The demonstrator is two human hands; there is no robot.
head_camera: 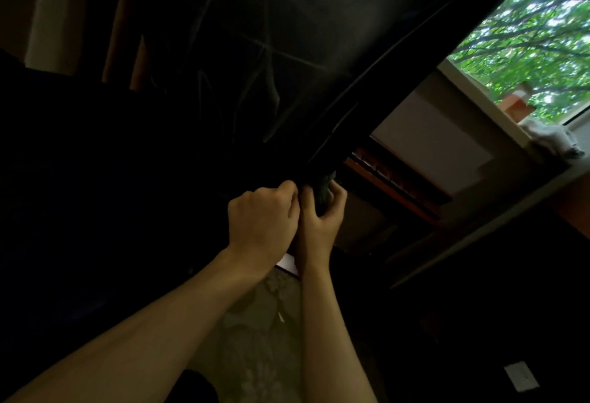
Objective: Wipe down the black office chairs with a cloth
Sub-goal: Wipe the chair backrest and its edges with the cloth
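Black office chair (287, 51) fills the upper left of the view, its back tilted over your hands, lower edge meeting them at centre. Risk: the dark cloth (324, 190) is only a small wad at that edge; lose it in the shadow and you rub bare skin on the frame, or the chair rolls away under the push. Left hand (261, 217) is curled tight, fist-like, at the chair edge; what it holds you can't tell. Right hand (321, 214) fingers (338, 195) curl round the cloth, pressing it to the frame. A pale rag (552, 141) sits on the windowsill (498, 125), far right.
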